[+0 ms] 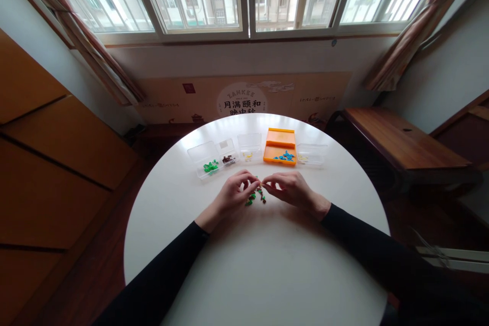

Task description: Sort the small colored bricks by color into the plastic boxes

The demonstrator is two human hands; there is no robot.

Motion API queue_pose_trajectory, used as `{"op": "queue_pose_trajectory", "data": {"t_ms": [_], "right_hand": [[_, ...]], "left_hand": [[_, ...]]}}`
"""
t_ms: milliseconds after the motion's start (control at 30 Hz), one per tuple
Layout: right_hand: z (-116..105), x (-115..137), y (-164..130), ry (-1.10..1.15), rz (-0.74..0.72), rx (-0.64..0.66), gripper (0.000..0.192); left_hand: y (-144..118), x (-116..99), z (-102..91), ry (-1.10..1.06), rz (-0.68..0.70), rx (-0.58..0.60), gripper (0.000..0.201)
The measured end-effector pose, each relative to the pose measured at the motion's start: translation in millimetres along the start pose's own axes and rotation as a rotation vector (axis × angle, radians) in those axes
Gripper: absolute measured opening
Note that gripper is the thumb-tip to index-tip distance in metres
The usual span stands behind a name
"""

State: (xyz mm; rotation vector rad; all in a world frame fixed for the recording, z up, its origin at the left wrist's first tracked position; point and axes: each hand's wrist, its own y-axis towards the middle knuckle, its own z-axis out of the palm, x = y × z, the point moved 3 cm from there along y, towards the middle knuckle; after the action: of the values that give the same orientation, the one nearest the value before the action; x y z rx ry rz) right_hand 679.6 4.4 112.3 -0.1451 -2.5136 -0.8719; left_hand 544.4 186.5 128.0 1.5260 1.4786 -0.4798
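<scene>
My left hand (237, 188) and my right hand (290, 187) meet over the middle of the white round table (237, 270). The fingertips of each are pinched together and nearly touch the other's; what they hold between them is too small to make out. Just under the fingers lies a cluster of tiny green and brown pieces (251, 198), partly hidden by my left hand. A few more brown and green pieces (263, 196) trail off beside it, below my right fingertips.
Beyond my hands stand open clear boxes with green pieces (210, 166), dark brown pieces (228, 159), yellow pieces (247, 156) and pale pieces (303, 158). Among them is an orange box (280, 145) holding blue pieces (286, 156). A wooden bench (401, 137) stands right of the table.
</scene>
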Motion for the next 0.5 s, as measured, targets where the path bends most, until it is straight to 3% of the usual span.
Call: {"op": "queue_pose_trajectory", "data": {"t_ms": [167,333,500], "right_hand": [[-19,-19,1,0.049,0.207,-0.224,0.025],[-43,-56,-5,0.244,0.569,-0.409,0.049],[-64,-83,-16,0.197,0.745,-0.442,0.059]], "left_hand": [[-1,1,-8.7,0.152,0.071,-0.055,0.025],[-2,6,-14.9,0.367,0.058,-0.094,0.018],[-3,11,-17.6,0.460,-0.013,-0.151,0.017]]}}
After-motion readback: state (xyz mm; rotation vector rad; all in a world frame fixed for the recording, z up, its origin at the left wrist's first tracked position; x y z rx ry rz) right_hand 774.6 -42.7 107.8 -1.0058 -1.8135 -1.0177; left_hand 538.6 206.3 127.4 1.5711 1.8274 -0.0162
